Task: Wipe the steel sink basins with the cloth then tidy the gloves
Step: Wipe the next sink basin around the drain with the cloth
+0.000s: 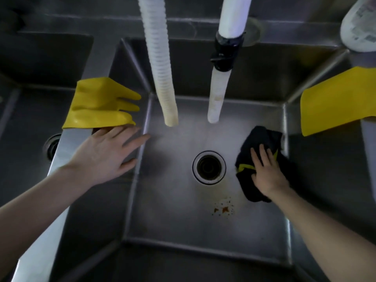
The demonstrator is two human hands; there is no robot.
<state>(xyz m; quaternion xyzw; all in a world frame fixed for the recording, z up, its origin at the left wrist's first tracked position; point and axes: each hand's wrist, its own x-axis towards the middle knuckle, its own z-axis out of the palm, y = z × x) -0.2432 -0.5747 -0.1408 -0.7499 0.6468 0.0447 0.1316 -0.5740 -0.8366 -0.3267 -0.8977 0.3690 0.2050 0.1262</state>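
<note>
Steel sink seen from above, middle basin [173, 200] filling the view, its drain [209, 166] taken as landmark. Hung into the basin beyond the drain: corrugated hose [160, 68] to the left, smooth hose [218, 94] to the right. Draped over the dividing rim [61, 151] left of the drain: left glove [99, 104], yellow, fingers pointed toward the basin. Hung over the basin's edge well right of the drain: right glove [335, 100], only a flat yellow part in view. Left hand [105, 155] laid on the rim left of the drain, just beside the left glove, fingers straight and spread, nothing held. Right hand [266, 171] pressed flat, fingers straight, on the cloth [261, 139] just right of the drain, on the basin floor near the right wall. Brown spots [222, 209] scattered on the floor on the near side of the drain, apart from the cloth.

Judged risks: spots missed if strokes kept right of the drain; cloth bunched or slipped from under an ungripping palm; left glove nudged into the basin by the hand beside it.

Cloth dark, crumpled and limp, yellow edging shown between folds; wetness not to be told.
</note>
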